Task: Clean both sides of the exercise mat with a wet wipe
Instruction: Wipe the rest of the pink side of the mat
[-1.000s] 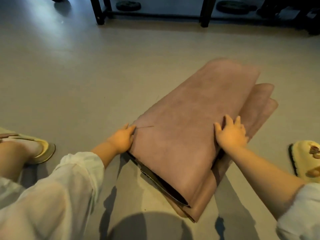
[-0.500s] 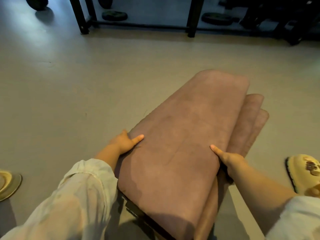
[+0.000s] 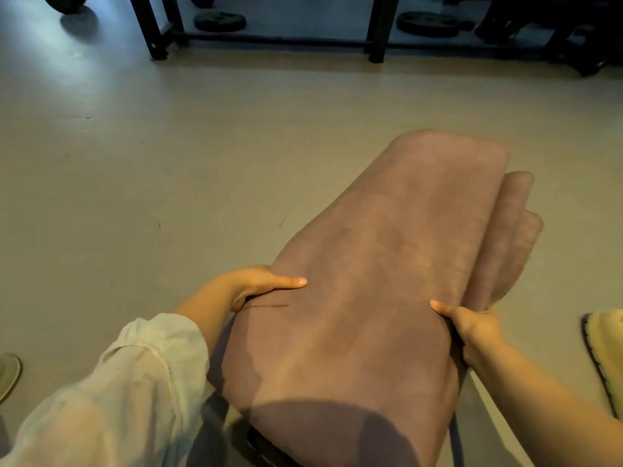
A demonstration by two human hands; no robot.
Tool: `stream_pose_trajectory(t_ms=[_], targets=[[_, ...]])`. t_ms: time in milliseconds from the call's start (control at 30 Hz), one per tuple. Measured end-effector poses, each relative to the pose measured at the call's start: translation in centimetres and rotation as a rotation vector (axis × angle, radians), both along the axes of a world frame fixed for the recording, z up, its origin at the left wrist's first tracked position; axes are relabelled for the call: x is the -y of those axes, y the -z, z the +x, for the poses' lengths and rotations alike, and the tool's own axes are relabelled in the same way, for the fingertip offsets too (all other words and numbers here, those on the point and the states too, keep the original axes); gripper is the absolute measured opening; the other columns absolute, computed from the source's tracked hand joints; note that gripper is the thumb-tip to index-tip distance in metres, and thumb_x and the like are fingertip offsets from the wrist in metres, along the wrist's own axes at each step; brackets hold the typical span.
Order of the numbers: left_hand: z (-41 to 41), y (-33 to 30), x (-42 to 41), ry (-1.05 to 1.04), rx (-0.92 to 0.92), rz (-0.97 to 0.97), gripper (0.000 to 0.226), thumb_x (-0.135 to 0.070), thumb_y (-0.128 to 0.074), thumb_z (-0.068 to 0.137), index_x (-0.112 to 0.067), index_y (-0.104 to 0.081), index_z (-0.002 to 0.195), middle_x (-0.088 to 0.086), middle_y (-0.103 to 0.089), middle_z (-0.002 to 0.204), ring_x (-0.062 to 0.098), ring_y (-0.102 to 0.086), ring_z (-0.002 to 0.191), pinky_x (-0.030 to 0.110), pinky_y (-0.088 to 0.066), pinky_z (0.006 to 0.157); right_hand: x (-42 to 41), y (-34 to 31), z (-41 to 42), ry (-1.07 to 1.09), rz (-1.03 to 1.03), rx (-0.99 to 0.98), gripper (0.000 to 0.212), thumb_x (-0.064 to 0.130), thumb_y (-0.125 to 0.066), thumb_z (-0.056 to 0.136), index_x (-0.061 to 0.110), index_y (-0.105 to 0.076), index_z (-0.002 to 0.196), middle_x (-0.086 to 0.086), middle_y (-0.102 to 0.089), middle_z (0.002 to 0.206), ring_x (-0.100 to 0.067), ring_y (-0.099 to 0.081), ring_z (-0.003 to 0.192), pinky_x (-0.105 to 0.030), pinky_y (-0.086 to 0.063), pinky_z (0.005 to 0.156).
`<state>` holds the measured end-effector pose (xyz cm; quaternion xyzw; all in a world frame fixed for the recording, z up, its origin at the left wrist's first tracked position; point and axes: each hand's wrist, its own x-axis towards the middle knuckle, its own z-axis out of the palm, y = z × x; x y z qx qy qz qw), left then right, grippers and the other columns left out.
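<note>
The exercise mat (image 3: 381,264) is a dusty-pink bundle folded into several layers, lifted off the floor in front of me. My left hand (image 3: 259,283) grips its left edge, thumb laid on top and fingers hidden underneath. My right hand (image 3: 472,328) grips the right edge the same way, thumb on top, fingers tucked under the layers. The mat's dark underside shows at the bottom near my body. No wet wipe is in view.
Beige floor (image 3: 168,163) spreads to the left and ahead. A black rack frame (image 3: 379,32) with weight plates (image 3: 219,21) stands at the far side. A yellow slipper (image 3: 603,355) is at the right edge, another slipper (image 3: 8,372) at the left edge.
Both hands went from resting on the mat's edges to gripping them with thumbs on top. The folded mat rose off the floor and came closer to me.
</note>
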<state>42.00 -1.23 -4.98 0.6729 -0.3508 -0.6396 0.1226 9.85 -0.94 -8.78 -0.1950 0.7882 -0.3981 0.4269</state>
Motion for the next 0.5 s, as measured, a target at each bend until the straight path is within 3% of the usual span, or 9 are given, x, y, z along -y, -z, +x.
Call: stream_pose_trajectory(t_ms=[67, 133, 233, 400, 500], targets=[[-0.8, -0.5, -0.5, 0.040, -0.065, 0.064, 0.023, -0.025, -0.070, 0.083, -0.016, -0.063, 0.103, 0.005, -0.073, 0.083, 0.018, -0.070, 0.069, 0.029, -0.057, 0.061, 0.1, -0.1, -0.3, -0.035, -0.065, 0.055, 0.064, -0.001, -0.080, 0.066, 0.003, -0.053, 0.124, -0.016, -0.062, 0.118, -0.030, -0.059, 0.098, -0.038, -0.046, 0.079], [-1.3, -0.5, -1.0, 0.044, -0.056, 0.069, 0.030, -0.015, -0.070, 0.082, -0.012, -0.063, 0.111, 0.008, -0.072, 0.089, 0.021, -0.069, 0.074, 0.032, -0.056, 0.067, 0.1, -0.2, -0.8, -0.079, -0.111, 0.094, 0.060, -0.008, -0.075, 0.069, 0.002, -0.054, 0.124, -0.017, -0.063, 0.116, -0.028, -0.059, 0.092, -0.038, -0.047, 0.078], [-1.9, -0.8, -2.4, -0.035, 0.029, -0.090, 0.044, -0.002, -0.073, 0.076, -0.008, -0.060, 0.118, 0.009, -0.068, 0.096, 0.023, -0.065, 0.080, 0.029, -0.052, 0.069, -0.3, -1.0, -0.7, -0.110, -0.159, 0.071, 0.055, -0.011, -0.072, 0.070, 0.001, -0.053, 0.120, -0.014, -0.063, 0.110, -0.027, -0.058, 0.085, -0.034, -0.047, 0.073], [-3.3, -1.4, -7.5, -0.065, 0.321, -0.390, 0.050, -0.006, -0.077, 0.070, -0.016, -0.057, 0.114, 0.004, -0.066, 0.106, 0.021, -0.062, 0.097, 0.029, -0.047, 0.086, -0.9, -3.3, 0.8, -0.300, -0.270, -0.127, 0.052, -0.008, -0.074, 0.068, 0.016, -0.050, 0.107, -0.009, -0.062, 0.106, -0.028, -0.058, 0.093, -0.040, -0.048, 0.084], [-4.1, -0.6, -14.0, -0.183, 0.386, -0.399, 0.053, -0.010, -0.079, 0.068, -0.014, -0.058, 0.117, -0.002, -0.066, 0.099, 0.017, -0.061, 0.097, 0.023, -0.043, 0.077, -1.4, -5.4, 2.2, -0.574, -0.325, -0.256, 0.051, -0.004, -0.076, 0.069, 0.019, -0.049, 0.106, 0.001, -0.057, 0.098, -0.024, -0.055, 0.096, -0.033, -0.043, 0.082]])
